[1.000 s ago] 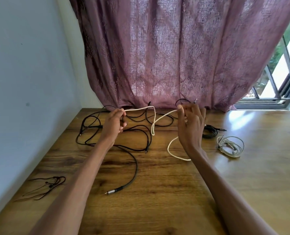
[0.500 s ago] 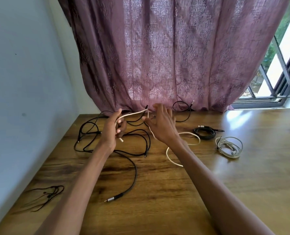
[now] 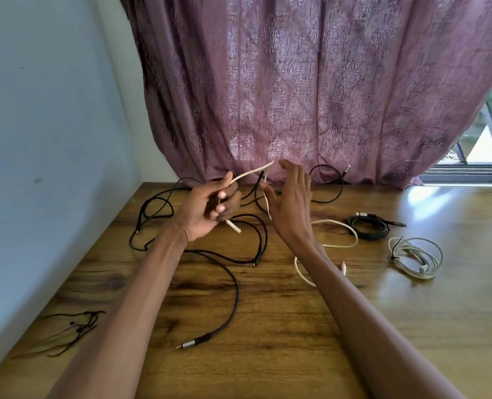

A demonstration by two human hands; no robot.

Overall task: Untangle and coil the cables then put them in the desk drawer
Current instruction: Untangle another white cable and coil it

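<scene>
My left hand (image 3: 207, 208) is closed around one end of a cream cable (image 3: 335, 244), its plug sticking out below the fist. The cable arcs up to my right hand (image 3: 290, 203), whose fingers are spread with the cable running over them, then trails down onto the wooden desk (image 3: 267, 355) in a loose loop. A tangled black cable (image 3: 233, 286) sprawls on the desk under and left of my hands, its metal plug near the front. A second black cable (image 3: 329, 185) loops by the curtain.
A coiled black cable (image 3: 368, 227) and a coiled white cable (image 3: 416, 257) lie at the right. Thin black earphones (image 3: 72, 331) lie at the front left by the wall. A mauve curtain (image 3: 311, 90) hangs behind the desk; a window is at far right.
My right hand has moved left toward my left hand and opened its fingers. The cream cable's span between the hands has shortened. The view has shifted slightly.
</scene>
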